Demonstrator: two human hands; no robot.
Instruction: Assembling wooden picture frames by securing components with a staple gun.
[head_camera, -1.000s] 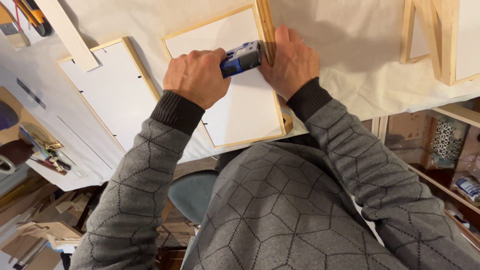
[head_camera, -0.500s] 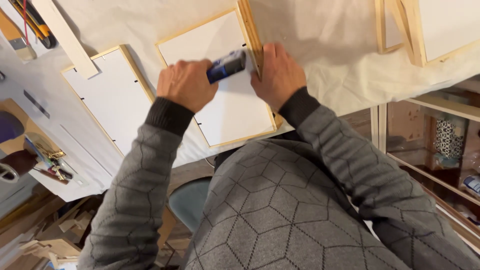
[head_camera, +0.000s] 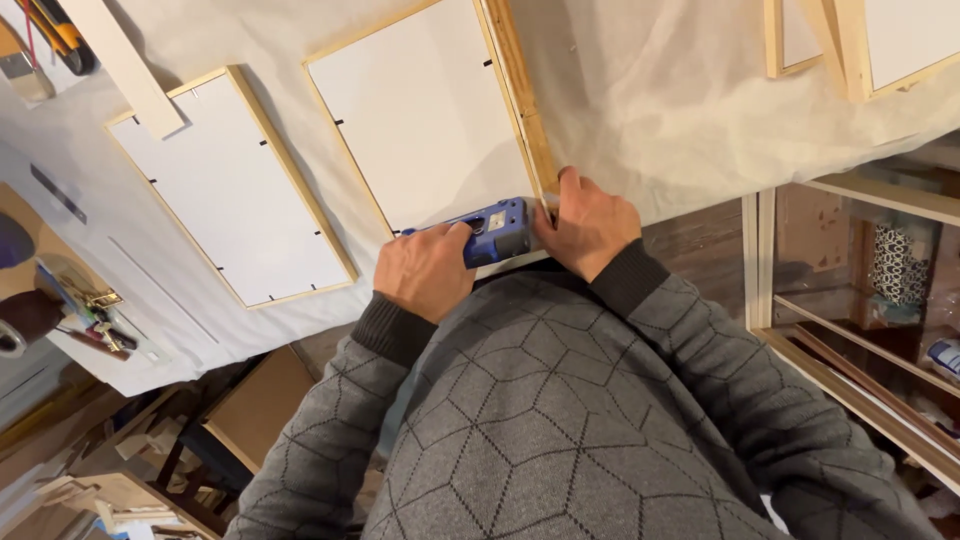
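Observation:
My left hand (head_camera: 428, 272) grips a blue hand tool (head_camera: 492, 229) that looks like a stapler, its nose against the near right corner of a wooden picture frame (head_camera: 520, 95) with a white back panel (head_camera: 420, 120). My right hand (head_camera: 590, 225) presses down on that same corner of the frame, fingers on the right rail. The frame lies face down on a table covered with a pale cloth (head_camera: 650, 90). Both arms are in grey patterned sleeves.
A second frame with a white back (head_camera: 222, 190) lies to the left, a loose wooden strip (head_camera: 125, 65) above it. More frames (head_camera: 860, 40) sit at the top right. Small tools (head_camera: 85, 310) lie at the left edge. Wooden shelving (head_camera: 850, 300) stands on the right.
My hands and the blue tool have moved down the frame's right rail to its near corner. The view has also shifted, so the frames sit higher and farther apart.

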